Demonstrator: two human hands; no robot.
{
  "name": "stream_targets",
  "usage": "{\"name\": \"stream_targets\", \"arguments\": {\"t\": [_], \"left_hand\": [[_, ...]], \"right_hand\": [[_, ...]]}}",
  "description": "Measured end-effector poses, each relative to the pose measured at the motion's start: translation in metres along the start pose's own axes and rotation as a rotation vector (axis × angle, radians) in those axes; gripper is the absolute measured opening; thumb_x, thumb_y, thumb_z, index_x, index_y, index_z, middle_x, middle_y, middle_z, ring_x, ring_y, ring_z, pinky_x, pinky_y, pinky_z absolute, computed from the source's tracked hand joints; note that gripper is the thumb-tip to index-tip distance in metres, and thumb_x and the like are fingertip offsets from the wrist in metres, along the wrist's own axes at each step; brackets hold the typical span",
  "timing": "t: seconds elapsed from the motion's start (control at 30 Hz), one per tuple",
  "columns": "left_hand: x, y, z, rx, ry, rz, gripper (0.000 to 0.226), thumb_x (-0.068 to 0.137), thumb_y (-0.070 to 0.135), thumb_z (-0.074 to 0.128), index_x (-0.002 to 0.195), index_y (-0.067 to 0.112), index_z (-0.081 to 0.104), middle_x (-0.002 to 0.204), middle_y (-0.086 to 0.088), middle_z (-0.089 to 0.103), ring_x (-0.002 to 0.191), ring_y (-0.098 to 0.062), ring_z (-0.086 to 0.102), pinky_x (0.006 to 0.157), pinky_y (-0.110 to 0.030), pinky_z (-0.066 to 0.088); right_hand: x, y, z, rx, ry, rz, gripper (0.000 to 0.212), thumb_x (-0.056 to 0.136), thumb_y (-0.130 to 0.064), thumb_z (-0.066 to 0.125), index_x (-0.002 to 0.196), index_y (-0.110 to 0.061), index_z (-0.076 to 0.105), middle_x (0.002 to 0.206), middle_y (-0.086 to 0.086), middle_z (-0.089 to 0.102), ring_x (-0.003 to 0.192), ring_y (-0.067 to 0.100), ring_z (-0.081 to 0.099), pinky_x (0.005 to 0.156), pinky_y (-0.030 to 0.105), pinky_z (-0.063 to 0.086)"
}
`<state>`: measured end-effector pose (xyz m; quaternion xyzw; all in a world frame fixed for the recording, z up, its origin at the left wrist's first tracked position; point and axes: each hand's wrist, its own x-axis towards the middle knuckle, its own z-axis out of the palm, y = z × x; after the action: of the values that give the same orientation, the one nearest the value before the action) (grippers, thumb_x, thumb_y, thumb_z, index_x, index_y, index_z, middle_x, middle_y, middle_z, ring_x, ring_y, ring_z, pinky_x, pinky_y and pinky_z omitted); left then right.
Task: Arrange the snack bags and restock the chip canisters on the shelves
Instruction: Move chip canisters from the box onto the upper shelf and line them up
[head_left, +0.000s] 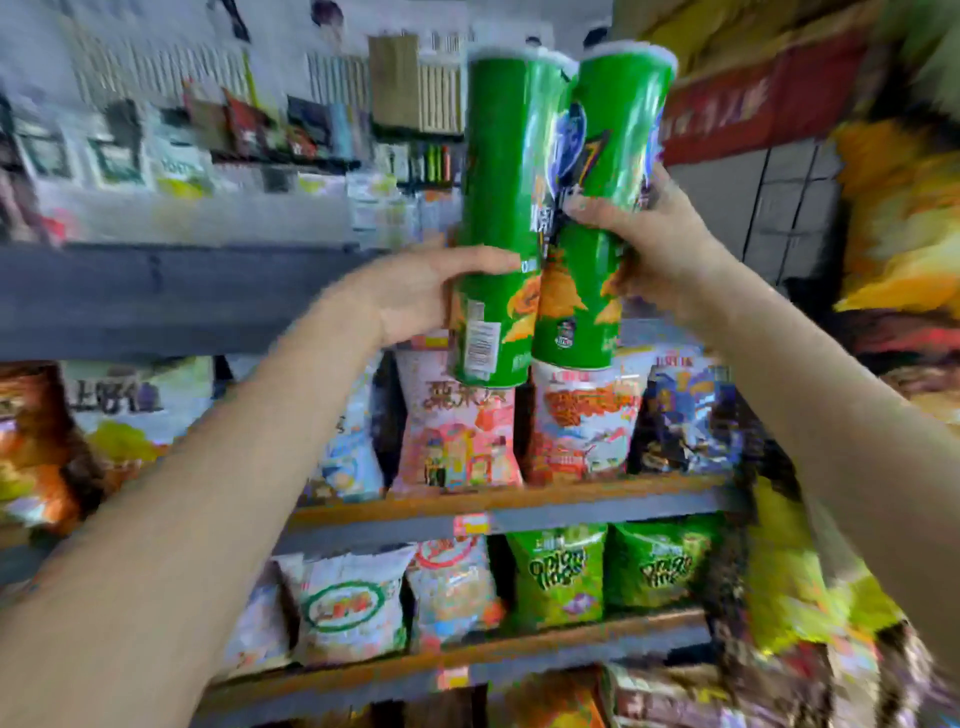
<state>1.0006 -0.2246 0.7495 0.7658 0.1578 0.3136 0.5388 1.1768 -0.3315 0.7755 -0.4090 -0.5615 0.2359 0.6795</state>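
1. Several shelf boards (498, 501) run across the view in tiers, the widest things here; the picture is smeared by motion, so small print cannot be read.
2. Two bare forearms reach up from the lower corners toward the middle of the rack.
3. The left green chip canister (501, 208) stands nearly upright in the air in front of the shelves, its pale lid at the top and a barcode label near its base.
4. The right green chip canister (597, 208) tilts slightly rightward, touching the first one along their sides.
5. The pink snack bag (457, 436) and the orange-and-white snack bag (584, 421) stand side by side on the shelf directly below the canisters' bases.
6. Two green onion-ring bags (558, 577) stand on the board beneath.
7. The left hand (421, 293) grasps the lower part of the left canister, thumb across its front.
8. The right hand (649, 244) clasps the right canister at mid-height, fingers curled round it.
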Motion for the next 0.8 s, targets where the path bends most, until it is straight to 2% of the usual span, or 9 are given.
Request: {"name": "stream_targets", "arguments": {"t": [0.07, 0.1, 0.2, 0.27, 0.37, 0.47, 0.6, 0.7, 0.8], "left_hand": [[0.019, 0.021, 0.006, -0.150, 0.089, 0.061, 0.026, 0.078, 0.005, 0.065, 0.101, 0.015, 0.065, 0.083, -0.001, 0.073, 0.069, -0.012, 0.069, 0.067, -0.029, 0.058], [0.028, 0.031, 0.011, -0.154, 0.197, 0.074, 0.033, 0.078, 0.001, 0.065, 0.108, 0.013, 0.060, 0.084, -0.003, 0.073, 0.066, -0.012, 0.068, 0.063, -0.028, 0.057], [0.063, 0.027, 0.006, -0.134, 0.475, 0.050, 0.052, 0.071, 0.002, 0.075, 0.114, 0.018, 0.052, 0.107, -0.010, 0.068, 0.081, -0.021, 0.067, 0.076, -0.037, 0.056], [0.082, 0.019, 0.004, -0.113, 0.588, 0.016, 0.050, 0.067, 0.004, 0.079, 0.104, 0.021, 0.050, 0.110, -0.011, 0.067, 0.089, -0.025, 0.066, 0.084, -0.043, 0.053], [0.111, 0.005, -0.005, -0.133, 0.650, -0.022, 0.058, 0.065, 0.007, 0.082, 0.112, 0.018, 0.050, 0.109, -0.010, 0.067, 0.085, -0.024, 0.066, 0.075, -0.037, 0.054], [0.135, -0.005, -0.010, -0.067, 0.713, -0.024, 0.070, 0.061, 0.012, 0.085, 0.119, 0.018, 0.046, 0.110, -0.007, 0.064, 0.092, -0.025, 0.064, 0.078, -0.039, 0.053], [0.153, -0.021, -0.013, 0.097, 0.792, -0.082, 0.092, 0.042, 0.033, 0.091, 0.118, 0.018, 0.043, 0.122, -0.002, 0.057, 0.109, -0.024, 0.057, 0.093, -0.047, 0.049], [0.167, -0.039, -0.026, 0.086, 0.819, -0.088, 0.127, 0.019, 0.048, 0.086, 0.135, 0.026, 0.039, 0.134, -0.002, 0.052, 0.117, -0.026, 0.054, 0.095, -0.049, 0.047], [0.171, -0.041, -0.027, 0.122, 0.826, -0.109, 0.115, 0.037, 0.045, 0.088, 0.136, 0.024, 0.034, 0.137, -0.002, 0.049, 0.122, -0.027, 0.049, 0.100, -0.050, 0.042]], "right_hand": [[0.035, -0.003, -0.003, -0.118, 0.084, -0.063, 0.059, 0.068, -0.014, 0.081, 0.115, -0.010, 0.046, 0.093, 0.004, 0.066, 0.057, 0.012, 0.064, 0.036, 0.020, 0.043], [0.051, 0.000, -0.006, -0.183, 0.121, -0.087, 0.066, 0.065, -0.019, 0.084, 0.118, -0.009, 0.044, 0.098, 0.004, 0.064, 0.067, 0.014, 0.066, 0.039, 0.022, 0.046], [0.095, 0.021, -0.018, -0.323, 0.205, -0.109, 0.091, 0.055, -0.027, 0.088, 0.129, -0.013, 0.036, 0.120, 0.007, 0.057, 0.107, 0.025, 0.059, 0.083, 0.041, 0.053], [0.116, 0.044, -0.027, -0.278, 0.204, -0.047, 0.093, 0.062, -0.014, 0.086, 0.136, -0.012, 0.029, 0.126, 0.009, 0.053, 0.110, 0.024, 0.056, 0.089, 0.039, 0.050], [0.142, 0.077, -0.033, -0.254, 0.193, 0.042, 0.098, 0.065, -0.016, 0.085, 0.140, -0.012, 0.023, 0.133, 0.010, 0.048, 0.118, 0.027, 0.052, 0.098, 0.045, 0.046], [0.166, 0.092, -0.032, -0.336, 0.204, 0.064, 0.099, 0.066, -0.028, 0.084, 0.141, -0.013, 0.022, 0.136, 0.008, 0.046, 0.122, 0.029, 0.049, 0.099, 0.043, 0.044], [0.174, 0.103, -0.032, -0.351, 0.114, 0.025, 0.079, 0.077, -0.018, 0.076, 0.138, -0.008, 0.026, 0.118, 0.001, 0.046, 0.113, 0.018, 0.050, 0.091, 0.027, 0.042], [0.175, 0.112, -0.042, -0.306, 0.009, 0.066, 0.076, 0.079, -0.008, 0.072, 0.139, -0.010, 0.025, 0.117, 0.000, 0.052, 0.109, 0.021, 0.055, 0.096, 0.036, 0.046], [0.174, 0.115, -0.054, -0.392, -0.110, 0.116, 0.072, 0.072, -0.004, 0.077, 0.130, -0.009, 0.035, 0.117, 0.007, 0.059, 0.107, 0.022, 0.060, 0.091, 0.038, 0.051]]}}
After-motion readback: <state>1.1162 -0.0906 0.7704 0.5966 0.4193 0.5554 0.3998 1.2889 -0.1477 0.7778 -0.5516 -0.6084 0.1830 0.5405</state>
